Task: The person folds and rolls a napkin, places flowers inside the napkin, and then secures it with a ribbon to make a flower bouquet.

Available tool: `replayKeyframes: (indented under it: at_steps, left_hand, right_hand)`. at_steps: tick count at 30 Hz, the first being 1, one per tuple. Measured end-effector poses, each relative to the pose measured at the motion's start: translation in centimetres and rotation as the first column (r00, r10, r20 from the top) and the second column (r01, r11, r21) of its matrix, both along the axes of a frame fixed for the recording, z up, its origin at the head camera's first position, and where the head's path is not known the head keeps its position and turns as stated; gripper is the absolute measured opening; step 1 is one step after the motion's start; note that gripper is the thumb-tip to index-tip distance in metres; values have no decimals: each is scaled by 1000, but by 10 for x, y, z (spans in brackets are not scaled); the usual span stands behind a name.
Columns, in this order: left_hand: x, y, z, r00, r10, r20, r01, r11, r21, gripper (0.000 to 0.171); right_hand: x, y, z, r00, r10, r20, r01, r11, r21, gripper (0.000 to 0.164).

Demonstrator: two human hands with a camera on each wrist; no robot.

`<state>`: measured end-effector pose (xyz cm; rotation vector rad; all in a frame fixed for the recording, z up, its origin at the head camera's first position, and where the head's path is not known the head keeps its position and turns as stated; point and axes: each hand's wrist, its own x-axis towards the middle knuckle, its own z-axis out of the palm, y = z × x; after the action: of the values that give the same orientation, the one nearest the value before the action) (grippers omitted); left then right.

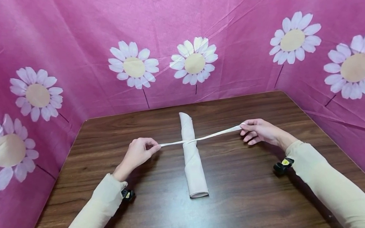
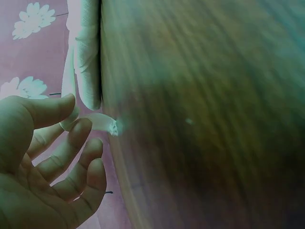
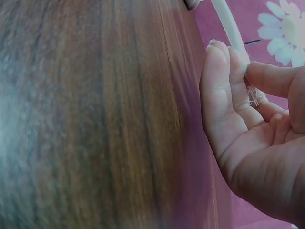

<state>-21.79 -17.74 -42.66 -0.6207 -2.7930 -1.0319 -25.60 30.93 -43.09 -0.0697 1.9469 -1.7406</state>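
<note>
A rolled white cloth (image 1: pixel 195 173) lies lengthwise on the table, its open end toward me. Around its middle runs a white fabric strap (image 1: pixel 219 134), crossed over itself on top and stretched out to both sides. My left hand (image 1: pixel 138 153) pinches the left end between thumb and forefinger; in the left wrist view the frayed tip of the strap (image 2: pixel 102 123) sticks out past the fingers. On the other side my right hand (image 1: pixel 261 131) pinches the right end, and frayed threads (image 3: pixel 255 97) show below the thumb in the right wrist view.
The dark wood-grain table (image 1: pixel 138 209) has its far edge close to a pink curtain (image 1: pixel 163 20) printed with large white daisies, which also hangs along both sides. Small black devices (image 1: pixel 283 166) are worn at both wrists below the sleeves.
</note>
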Motion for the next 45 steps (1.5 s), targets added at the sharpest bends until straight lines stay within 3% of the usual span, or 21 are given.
replayKeyframes:
  at_steps: [3,7,10,15,19,23,27,31,36,40,45]
  left_hand:
    - [0,-2,-3,1000,9,-18,-10,1000,-18,10]
    - [-3,1,-2,996,10,-92,-14,999,-44,34]
    - [-5,8,4,991,0,-130,-6,999,-46,44]
    - [-8,29,15,992,-70,-105,66,997,-48,40]
    - [-11,51,12,991,-133,-16,132,990,-52,38]
    - [-10,70,6,986,-156,60,163,979,-123,37]
    - [-10,81,1,987,-141,79,152,976,-159,39]
    - [-12,85,-1,987,-134,89,146,979,-146,44]
    - [-14,87,-3,990,-118,78,125,988,-91,36]
    - [-14,87,-4,994,-93,62,95,995,-28,21]
    - [-14,88,-2,994,-98,44,98,995,-18,15]
  right_hand:
    - [0,0,2,1000,3,-3,-3,999,37,26]
    - [-2,-1,9,998,-3,-59,9,994,106,51]
    - [-5,-7,19,992,-16,-122,33,990,137,60]
    - [-8,-33,31,980,28,-197,0,990,138,53]
    - [-8,-62,30,968,128,-215,-90,980,177,50]
    - [-9,-90,23,953,229,-199,-175,951,253,48]
    - [-8,-117,14,907,346,-240,-253,903,347,41]
    - [-6,-137,7,841,449,-302,-276,836,475,33]
    - [-5,-151,2,809,478,-341,-263,814,517,23]
    - [-6,-153,0,804,473,-361,-251,819,516,17]
    - [-7,-151,0,800,468,-376,-238,822,517,18]
